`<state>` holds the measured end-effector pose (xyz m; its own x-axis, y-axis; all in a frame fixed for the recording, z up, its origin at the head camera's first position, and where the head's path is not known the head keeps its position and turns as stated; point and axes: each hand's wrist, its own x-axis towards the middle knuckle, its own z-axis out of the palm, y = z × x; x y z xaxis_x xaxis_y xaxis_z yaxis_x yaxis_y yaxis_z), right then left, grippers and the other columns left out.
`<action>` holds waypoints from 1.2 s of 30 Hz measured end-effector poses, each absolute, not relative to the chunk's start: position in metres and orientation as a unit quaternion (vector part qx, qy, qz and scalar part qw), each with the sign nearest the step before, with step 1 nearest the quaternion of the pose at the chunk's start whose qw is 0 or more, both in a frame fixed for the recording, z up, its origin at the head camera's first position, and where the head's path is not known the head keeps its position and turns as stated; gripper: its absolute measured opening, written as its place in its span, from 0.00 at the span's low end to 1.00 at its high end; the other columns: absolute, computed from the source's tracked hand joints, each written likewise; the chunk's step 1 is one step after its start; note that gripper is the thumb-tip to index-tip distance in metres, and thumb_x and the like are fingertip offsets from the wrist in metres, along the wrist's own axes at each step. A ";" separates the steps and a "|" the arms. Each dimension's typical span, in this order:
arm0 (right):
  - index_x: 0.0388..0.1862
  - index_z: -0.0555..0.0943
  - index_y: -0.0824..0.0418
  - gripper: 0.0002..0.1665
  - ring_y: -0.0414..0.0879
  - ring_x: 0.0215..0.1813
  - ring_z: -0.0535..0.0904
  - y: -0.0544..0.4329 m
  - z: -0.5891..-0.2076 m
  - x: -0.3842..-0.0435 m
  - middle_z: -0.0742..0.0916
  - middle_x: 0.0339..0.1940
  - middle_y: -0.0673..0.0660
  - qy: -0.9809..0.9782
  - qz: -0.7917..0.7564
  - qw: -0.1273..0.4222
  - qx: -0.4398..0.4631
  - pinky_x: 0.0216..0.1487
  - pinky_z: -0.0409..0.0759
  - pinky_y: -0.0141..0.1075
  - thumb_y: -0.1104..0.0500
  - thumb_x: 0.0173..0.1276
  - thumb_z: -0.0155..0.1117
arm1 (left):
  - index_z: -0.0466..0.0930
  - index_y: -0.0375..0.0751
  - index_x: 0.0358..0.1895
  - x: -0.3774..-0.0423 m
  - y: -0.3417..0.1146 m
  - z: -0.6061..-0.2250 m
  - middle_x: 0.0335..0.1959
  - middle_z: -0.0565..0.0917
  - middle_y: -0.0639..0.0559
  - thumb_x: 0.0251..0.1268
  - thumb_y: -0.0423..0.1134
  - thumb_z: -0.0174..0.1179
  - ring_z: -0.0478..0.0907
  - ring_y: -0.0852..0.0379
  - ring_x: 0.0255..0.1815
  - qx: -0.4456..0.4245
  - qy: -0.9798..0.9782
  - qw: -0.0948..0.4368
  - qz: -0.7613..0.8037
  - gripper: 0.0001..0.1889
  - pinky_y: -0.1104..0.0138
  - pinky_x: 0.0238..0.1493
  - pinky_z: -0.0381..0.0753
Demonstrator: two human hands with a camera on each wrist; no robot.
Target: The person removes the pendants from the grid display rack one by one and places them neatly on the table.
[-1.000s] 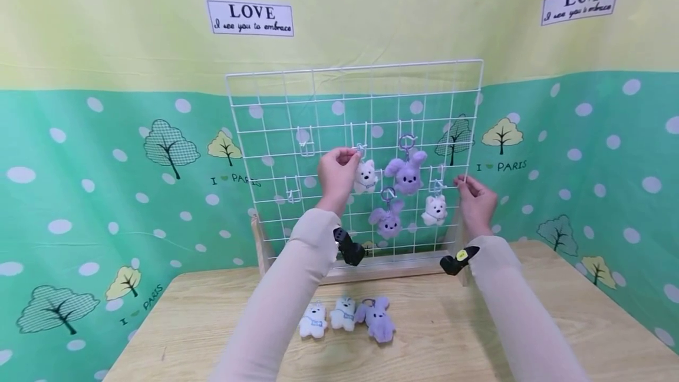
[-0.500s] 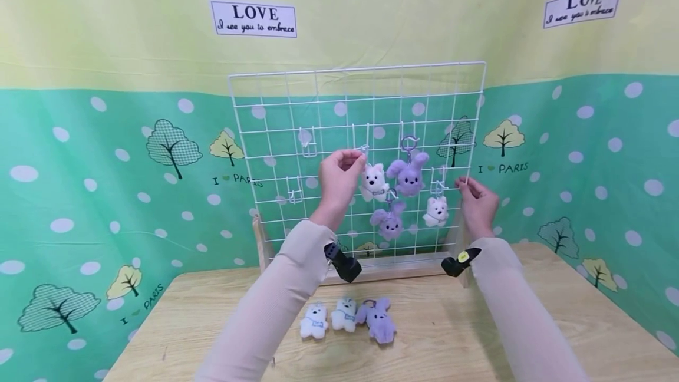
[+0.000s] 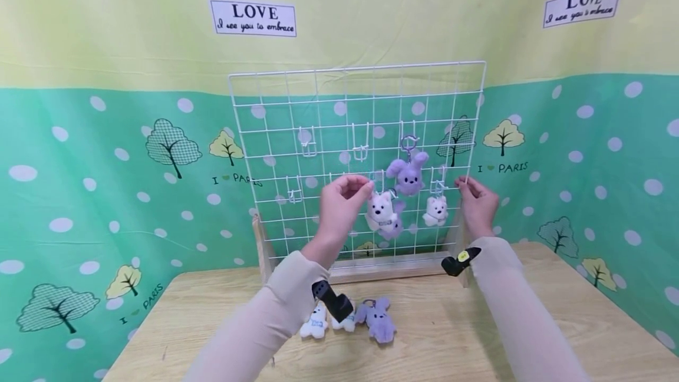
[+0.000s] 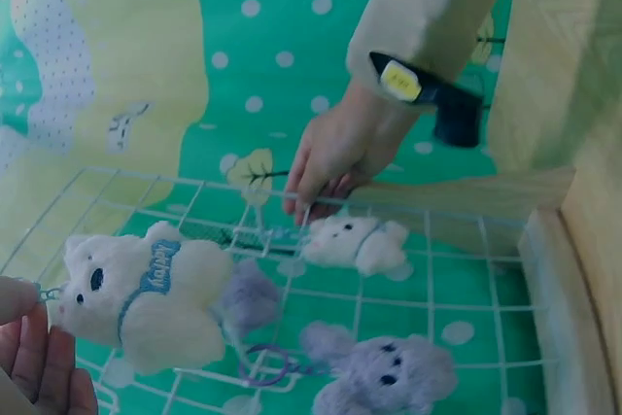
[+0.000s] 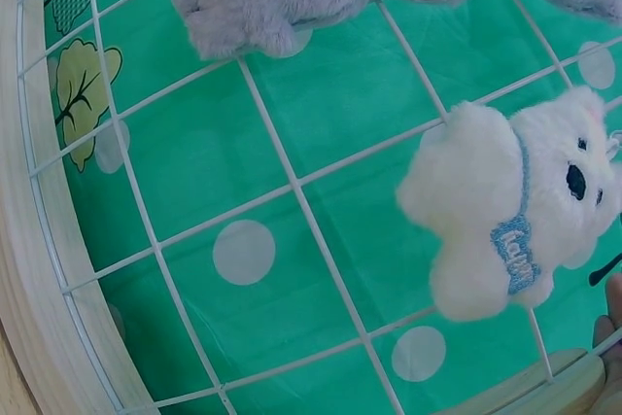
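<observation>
Left hand point(image 3: 342, 208) pinches the bear point(image 3: 380, 210) by its loop point(image 4: 49, 293), before the grid point(image 3: 358, 69), presumably so the body hangs free. Right hand point(image 3: 479, 202) grips the grid's right edge, apparently to steady it. Upper rabbit point(image 3: 408, 178) hangs on the grid; loose rabbit point(image 3: 379, 323) lies before it, on the table point(image 3: 429, 335).

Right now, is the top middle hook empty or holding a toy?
Empty: the hook shows only bare wire; the left hand holds a white toy.
</observation>
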<state>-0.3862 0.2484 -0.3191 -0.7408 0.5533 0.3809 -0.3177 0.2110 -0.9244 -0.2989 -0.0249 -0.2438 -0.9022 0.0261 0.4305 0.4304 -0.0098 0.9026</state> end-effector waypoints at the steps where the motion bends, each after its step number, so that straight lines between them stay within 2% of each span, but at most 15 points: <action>1: 0.56 0.79 0.58 0.19 0.38 0.54 0.79 0.248 -0.319 -0.386 0.84 0.53 0.51 -0.695 0.622 0.350 -0.084 0.58 0.74 0.31 0.52 0.70 0.57 | 0.81 0.39 0.39 -0.296 -0.024 -0.248 0.35 0.82 0.50 0.60 0.37 0.63 0.76 0.57 0.38 -0.165 -0.688 0.136 -0.694 0.07 0.68 0.43 0.78; 11: 0.56 0.79 0.58 0.19 0.38 0.53 0.79 0.249 -0.318 -0.387 0.84 0.53 0.51 -0.691 0.629 0.348 -0.081 0.56 0.75 0.30 0.53 0.69 0.58 | 0.80 0.33 0.40 -0.275 -0.013 -0.297 0.35 0.82 0.47 0.60 0.34 0.63 0.77 0.60 0.34 -0.167 -0.685 0.072 -0.706 0.09 0.70 0.40 0.79; 19: 0.55 0.79 0.58 0.18 0.38 0.53 0.79 0.248 -0.317 -0.387 0.84 0.52 0.51 -0.690 0.631 0.344 -0.084 0.57 0.75 0.31 0.53 0.69 0.58 | 0.80 0.33 0.40 -0.265 -0.007 -0.345 0.32 0.81 0.51 0.60 0.36 0.63 0.75 0.61 0.32 -0.156 -0.691 0.015 -0.706 0.09 0.74 0.35 0.77; 36: 0.55 0.79 0.58 0.19 0.39 0.53 0.78 0.249 -0.318 -0.386 0.84 0.52 0.50 -0.685 0.640 0.339 -0.087 0.57 0.74 0.31 0.53 0.68 0.59 | 0.80 0.31 0.35 -0.250 0.011 -0.426 0.26 0.79 0.54 0.56 0.30 0.63 0.72 0.63 0.28 -0.129 -0.710 -0.030 -0.691 0.05 0.76 0.30 0.72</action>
<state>-0.3861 0.2491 -0.3175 -0.7557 0.5521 0.3523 -0.3141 0.1666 -0.9347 -0.2505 0.0113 -0.4258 -0.9650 0.2250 0.1349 0.1410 0.0112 0.9899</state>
